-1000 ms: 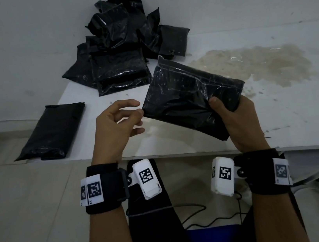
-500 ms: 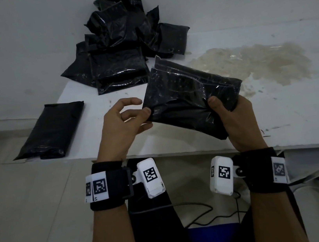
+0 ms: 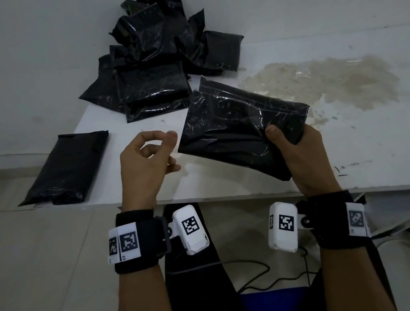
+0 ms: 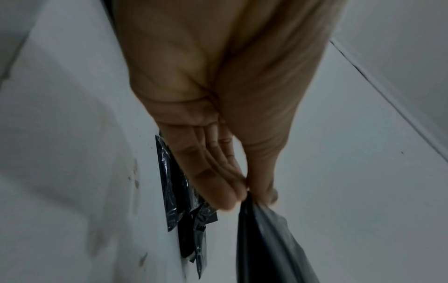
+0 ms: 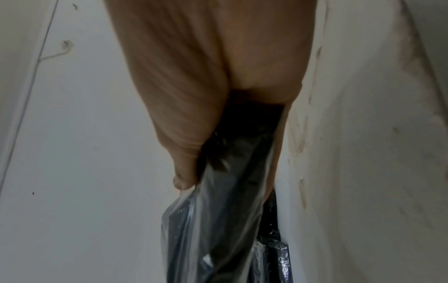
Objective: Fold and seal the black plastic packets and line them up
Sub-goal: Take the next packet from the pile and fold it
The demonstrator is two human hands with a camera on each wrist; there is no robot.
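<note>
A black plastic packet [image 3: 234, 130] hangs tilted above the white table's [image 3: 355, 144] front edge. My right hand [image 3: 292, 148] grips its right end, thumb on top and fingers underneath; the right wrist view shows that hand [image 5: 194, 134] wrapped round the glossy packet [image 5: 230, 210]. My left hand [image 3: 170, 138] is at the packet's left corner with fingers curled. In the left wrist view its thumb and fingers [image 4: 230, 191] pinch the packet's edge [image 4: 261, 239]. A heap of loose black packets [image 3: 151, 65] lies against the back wall. One folded packet [image 3: 68, 166] lies alone at the table's left corner.
A brownish stain [image 3: 333, 79] spreads over the table's right half. The wall rises directly behind the heap. Below the table edge are my legs, a tiled floor and a cable [image 3: 255, 277].
The left hand has drawn back a little to the left along the packet's corner and curled its fingers more. The right hand keeps its grip; the packet has barely shifted.
</note>
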